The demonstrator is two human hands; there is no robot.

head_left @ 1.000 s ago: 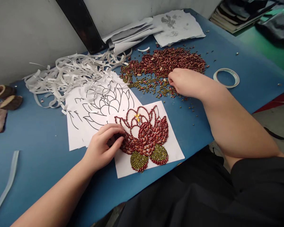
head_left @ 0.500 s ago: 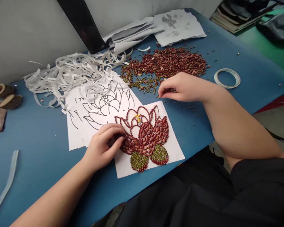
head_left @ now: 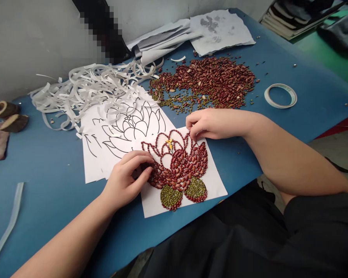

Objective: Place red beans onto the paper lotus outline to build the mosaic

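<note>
Right hand (head_left: 213, 123) moved from bean pile (head_left: 208, 83) onto lotus sheet (head_left: 179, 170), fingertips pinched; left hand (head_left: 124, 181) curled, pressing sheet.

one head-worn view, looking forward and down, close over blue table (head_left: 46, 162)
</note>
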